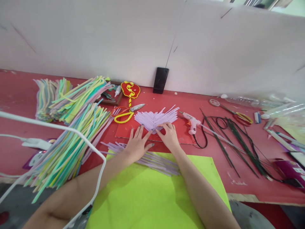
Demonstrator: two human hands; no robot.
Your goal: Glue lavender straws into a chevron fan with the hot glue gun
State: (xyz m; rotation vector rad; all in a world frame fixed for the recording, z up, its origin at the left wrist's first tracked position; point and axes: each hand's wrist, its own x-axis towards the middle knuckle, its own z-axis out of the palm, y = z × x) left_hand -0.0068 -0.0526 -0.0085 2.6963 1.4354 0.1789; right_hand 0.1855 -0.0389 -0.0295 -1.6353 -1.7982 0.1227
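A leaf-shaped piece of lilac strips [154, 118], laid in a V pattern, rests on a red board [186, 137]. My left hand [137, 144] lies at its lower left edge with fingers spread and thumb near the bottom tip. Thumb and index finger of my right hand [169, 136] close on the strips at the lower tip; the exact grip is small in view. Below my hands, loose lilac strips [158, 163] lie partly on a bright yellow-green sheet [147, 197]. A pink glue gun [192, 123] sits right of the piece, yellow-and-orange-handled scissors [125, 114] left of it.
Bundles of pastel strips [71, 149] cover the left side. A white cable [81, 135] crosses the left foreground. A black phone [161, 80] leans on the white wall behind. Dark green stems [247, 146], more scissors [241, 117] and clear plastic bottles [245, 101] lie right.
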